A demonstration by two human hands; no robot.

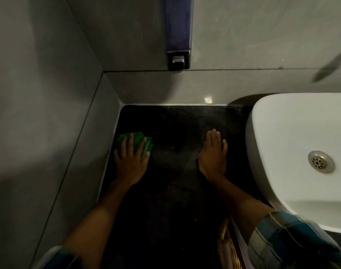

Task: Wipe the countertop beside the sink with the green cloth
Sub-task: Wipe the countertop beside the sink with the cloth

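Note:
A crumpled green cloth [137, 140] lies on the black countertop [173, 125], close to the left wall. My left hand [131, 160] presses flat on top of the cloth, fingers spread over it. My right hand [213, 154] rests palm down on the bare countertop, fingers together, just left of the white sink [293, 133]. It holds nothing. The sink sits on the right side of the counter, with a metal drain [321, 161] in its bowl.
Grey tiled walls close off the counter on the left [49, 113] and at the back [243, 45]. A purple soap dispenser [178, 32] hangs on the back wall above the counter. A woven basket's edge [226, 247] shows at the counter's front.

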